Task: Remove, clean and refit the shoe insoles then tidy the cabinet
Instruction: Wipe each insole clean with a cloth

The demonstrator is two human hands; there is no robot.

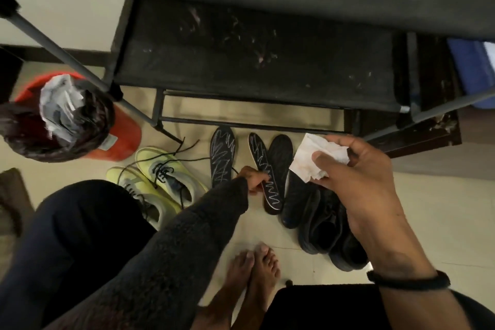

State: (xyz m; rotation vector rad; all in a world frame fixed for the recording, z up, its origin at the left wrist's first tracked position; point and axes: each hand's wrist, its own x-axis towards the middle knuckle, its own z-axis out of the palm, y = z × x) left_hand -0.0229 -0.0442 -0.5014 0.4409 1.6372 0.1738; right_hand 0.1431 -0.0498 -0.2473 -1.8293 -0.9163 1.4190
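At frame centre the left hand [254,178] pinches a patterned insole [263,171] on the floor; the right hand [356,169] grips a crumpled tissue [313,158] just right. Upper left, a bin [61,128] holds, seemingly, wadded paper.

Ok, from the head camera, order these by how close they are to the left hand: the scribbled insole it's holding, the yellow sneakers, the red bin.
1. The scribbled insole: gripped by the left hand, centre floor.
2. The yellow sneakers: just to that hand's left, on the floor.
3. The red bin: farthest, up left beside the rack leg.
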